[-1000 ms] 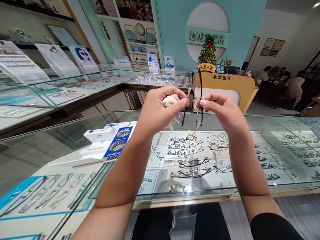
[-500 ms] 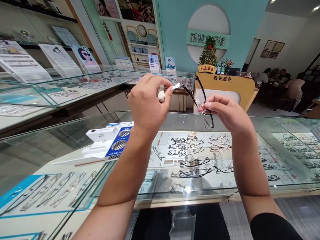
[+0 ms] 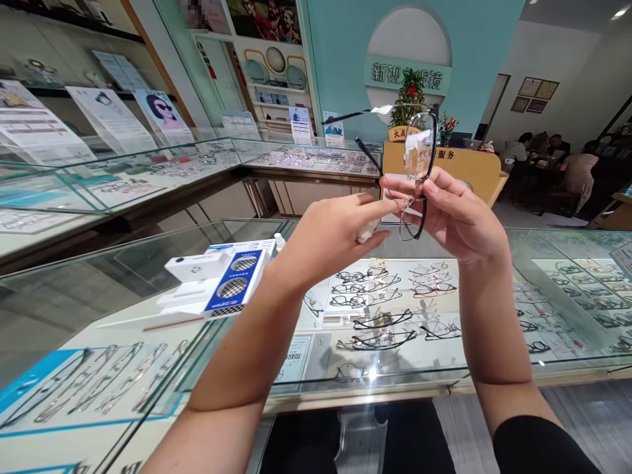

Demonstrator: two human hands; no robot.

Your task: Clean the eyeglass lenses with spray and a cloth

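My right hand [image 3: 464, 214] grips a pair of eyeglasses [image 3: 434, 138] near the bridge, with a black rim and clear lenses, held above the counter on edge. The glasses' two black temples point left, and a white tag [image 3: 381, 110] sits on the upper one. My left hand [image 3: 330, 234] is closed around a crumpled white wad [image 3: 367, 232], perhaps tissue or cloth. Its index finger reaches out to the lower part of the glasses; whether it presses on the lens cannot be made out.
Below my hands is a glass display case [image 3: 316, 388] with several rows of eyeglasses [image 3: 382, 320]. White and blue boxes [image 3: 234, 283] and a small white bottle [image 3: 279, 241] stand on its left. Beyond are more showcases, a yellow cashier desk [image 3: 486, 172] and seated people at the back right.
My left hand has moved right and down to the glasses, and its fingers no longer hold the tag. The glasses have been turned, with one lens now raised above my right hand.
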